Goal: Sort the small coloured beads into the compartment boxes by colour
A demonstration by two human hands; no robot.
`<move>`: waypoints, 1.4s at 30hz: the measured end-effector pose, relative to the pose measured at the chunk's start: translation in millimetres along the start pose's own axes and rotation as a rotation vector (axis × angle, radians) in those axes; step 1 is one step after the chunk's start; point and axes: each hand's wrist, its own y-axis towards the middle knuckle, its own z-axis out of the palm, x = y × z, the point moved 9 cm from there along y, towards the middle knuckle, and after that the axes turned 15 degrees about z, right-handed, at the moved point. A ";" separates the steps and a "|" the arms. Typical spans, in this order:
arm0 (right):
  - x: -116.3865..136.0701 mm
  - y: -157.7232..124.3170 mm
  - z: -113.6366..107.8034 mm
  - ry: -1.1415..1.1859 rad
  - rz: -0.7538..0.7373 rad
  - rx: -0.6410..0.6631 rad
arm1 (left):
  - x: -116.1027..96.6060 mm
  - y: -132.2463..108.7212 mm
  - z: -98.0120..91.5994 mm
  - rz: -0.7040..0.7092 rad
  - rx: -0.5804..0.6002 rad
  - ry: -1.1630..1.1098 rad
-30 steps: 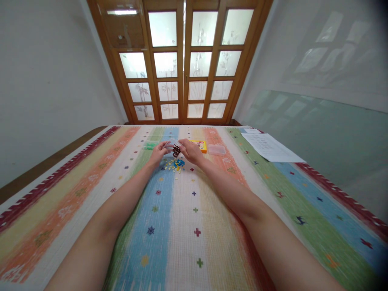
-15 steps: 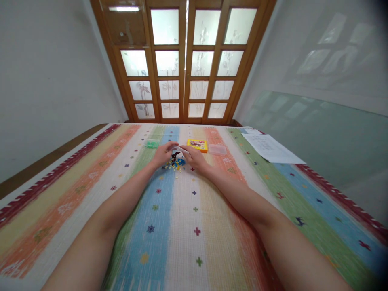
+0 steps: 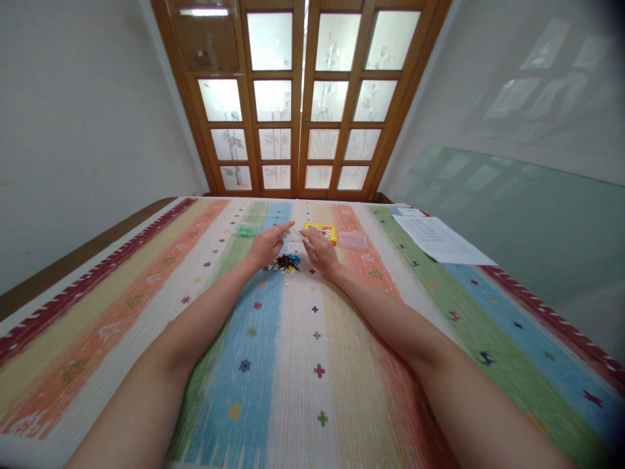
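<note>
**Striped Counter point(image 3: 88, 252) Sets the Stage for Close Handwork**

A patterned cloth point(image 3: 297, 378) in bands of blue, green, orange and cream covers the counter, seen from above with a pile of small pieces point(image 3: 286, 263) as the center of the dial. Wooden doors point(image 3: 301, 98) with frosted panes stand beyond the far edge at 12 o'clock. The left forearm point(image 3: 209, 299) reaches in from 8 o'clock, the right forearm point(image 3: 385, 309) from 4. A printed sheet point(image 3: 434, 239) lies well apart at 3 o'clock, with another paper point(image 3: 410, 212) just behind it.

The right hand point(image 3: 322, 255), between 2 and 3 o'clock, has its grip closed on a clear plastic item point(image 3: 294, 238). The left hand point(image 3: 266, 247), at 10 o'clock, extends its fingers beside that item; whether its grip holds any of it cannot be told. A yellow box point(image 3: 326, 232) rests at 2 o'clock, just beyond the right hand, and a pale see-through box point(image 3: 352, 241) sits beside it, farther right. A clear box with green contents point(image 3: 247, 230) lies at 10 o'clock, past the left hand. The clear item, its shape blurred, is at 1 o'clock. Smallest are the piled pieces, dark, blue, yellow and cream, loose on the cloth between the wrists.
</note>
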 end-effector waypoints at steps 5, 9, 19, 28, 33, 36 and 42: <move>1.8 0.7 -5.2 0.016 0.042 -0.080 | 4.1 -4.7 10.1 -0.071 -0.011 -0.101; 9.3 -1.0 -3.5 -0.023 0.036 -0.078 | 4.7 -5.5 19.8 -0.109 -0.048 -0.212; 28.1 -3.3 2.7 -0.086 -0.054 0.022 | 43.4 -10.6 33.4 -0.415 -0.243 -0.668; 8.6 -2.1 2.5 -0.084 0.000 -0.062 | 53.3 -9.9 16.3 -0.392 -0.318 -0.546; -7.3 0.3 -0.9 -0.061 0.082 -0.098 | 107.0 -28.9 -22.6 -0.521 -0.513 -0.366; -12.6 0.8 -1.3 -0.046 0.106 -0.118 | 127.7 -39.1 -36.7 -0.588 -0.562 -0.289; -19.4 0.9 3.1 -0.042 0.125 -0.139 | 144.9 -46.1 -35.9 -0.713 -0.475 -0.171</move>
